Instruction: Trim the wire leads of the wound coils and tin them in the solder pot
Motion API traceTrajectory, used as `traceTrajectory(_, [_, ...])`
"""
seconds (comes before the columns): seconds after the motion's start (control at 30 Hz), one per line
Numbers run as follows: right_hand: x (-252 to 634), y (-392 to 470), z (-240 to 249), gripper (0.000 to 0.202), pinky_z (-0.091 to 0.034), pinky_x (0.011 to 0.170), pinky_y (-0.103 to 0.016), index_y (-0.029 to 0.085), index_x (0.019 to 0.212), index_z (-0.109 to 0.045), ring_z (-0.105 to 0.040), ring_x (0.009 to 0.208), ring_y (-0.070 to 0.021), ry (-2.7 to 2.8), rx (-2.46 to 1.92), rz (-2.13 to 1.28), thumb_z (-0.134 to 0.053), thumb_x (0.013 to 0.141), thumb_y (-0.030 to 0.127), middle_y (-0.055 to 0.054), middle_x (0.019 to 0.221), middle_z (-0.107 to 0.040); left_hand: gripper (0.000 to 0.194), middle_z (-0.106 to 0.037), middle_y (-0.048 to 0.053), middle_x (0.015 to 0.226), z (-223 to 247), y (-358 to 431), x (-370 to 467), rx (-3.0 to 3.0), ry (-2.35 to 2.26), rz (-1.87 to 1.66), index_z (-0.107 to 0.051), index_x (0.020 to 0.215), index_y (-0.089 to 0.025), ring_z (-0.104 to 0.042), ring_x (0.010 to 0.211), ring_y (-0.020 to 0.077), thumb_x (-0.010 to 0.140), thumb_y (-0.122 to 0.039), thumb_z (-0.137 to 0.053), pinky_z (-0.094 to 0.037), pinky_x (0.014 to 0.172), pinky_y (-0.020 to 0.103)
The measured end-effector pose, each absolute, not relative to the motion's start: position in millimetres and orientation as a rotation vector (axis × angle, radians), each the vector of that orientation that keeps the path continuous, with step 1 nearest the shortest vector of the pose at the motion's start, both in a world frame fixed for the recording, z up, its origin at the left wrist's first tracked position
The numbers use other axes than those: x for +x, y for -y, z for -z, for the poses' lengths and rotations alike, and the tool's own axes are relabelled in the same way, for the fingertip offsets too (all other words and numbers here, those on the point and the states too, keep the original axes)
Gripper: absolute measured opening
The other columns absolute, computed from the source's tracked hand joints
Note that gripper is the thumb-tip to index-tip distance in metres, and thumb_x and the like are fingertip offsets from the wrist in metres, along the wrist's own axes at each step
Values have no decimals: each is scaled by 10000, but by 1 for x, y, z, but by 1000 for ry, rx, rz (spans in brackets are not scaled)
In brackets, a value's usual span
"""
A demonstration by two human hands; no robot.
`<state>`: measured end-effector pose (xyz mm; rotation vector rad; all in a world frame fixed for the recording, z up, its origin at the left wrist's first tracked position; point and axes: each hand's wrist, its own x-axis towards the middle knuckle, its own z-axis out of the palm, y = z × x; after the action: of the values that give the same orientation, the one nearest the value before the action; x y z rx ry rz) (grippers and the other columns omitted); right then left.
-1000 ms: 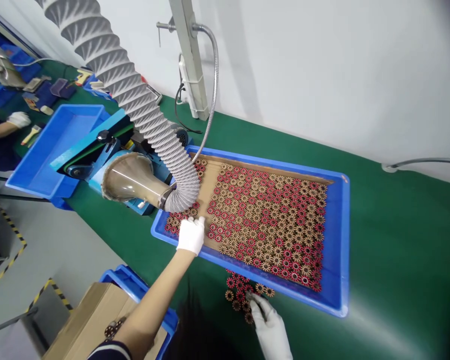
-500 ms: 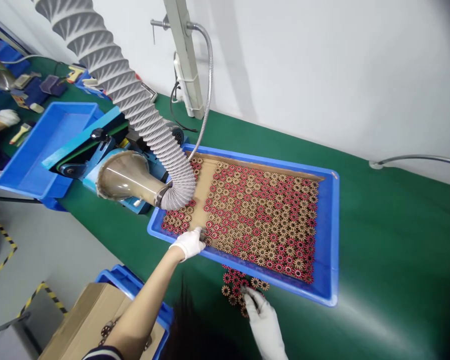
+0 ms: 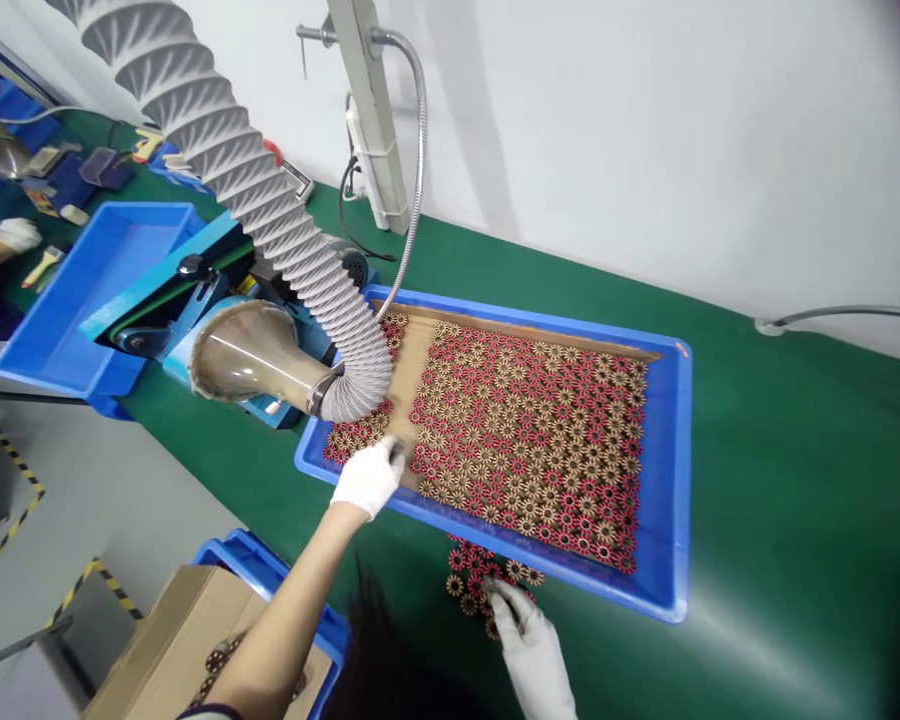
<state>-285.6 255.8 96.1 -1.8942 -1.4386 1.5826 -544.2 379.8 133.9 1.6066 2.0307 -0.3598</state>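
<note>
Rows of small red and tan toothed rings (image 3: pixel 525 430) fill most of a blue tray (image 3: pixel 681 480), with a bare cardboard strip towards its left. Over the tray's near left edge, my left hand (image 3: pixel 370 476), in a white glove, has its fingers closed at a small dark piece, too blurred to name. My right hand (image 3: pixel 526 630), also gloved, is at a loose pile of the same rings (image 3: pixel 465 580) on the green table in front of the tray. Its thumb and fingertips pinch something dark among them that I cannot make out.
A blue belt machine (image 3: pixel 172 280) stands left of the tray, with a clear hood (image 3: pixel 251 350) and grey hose (image 3: pixel 300 240). Behind it are a blue tray (image 3: pixel 109 290) and another person's gloved hand (image 3: pixel 16 235). A cardboard-lined blue crate (image 3: pixel 172 630) sits at lower left.
My left hand has moved slightly up and left, off the near end of the ring rows towards the cardboard strip. My right hand has stayed by the loose pile.
</note>
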Motion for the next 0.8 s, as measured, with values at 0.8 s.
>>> traceTrajectory(0.8, [-285, -265, -98, 344, -465, 875, -358, 194, 969, -648, -609, 956, -237, 1506, -1925, -1643, -451, 800, 420, -77, 1000, -676, 248, -545, 156, 1013, -129, -390, -543, 1795, -2155, 520, -588, 927, -146, -494, 979, 342, 753, -313, -530, -342, 809, 468])
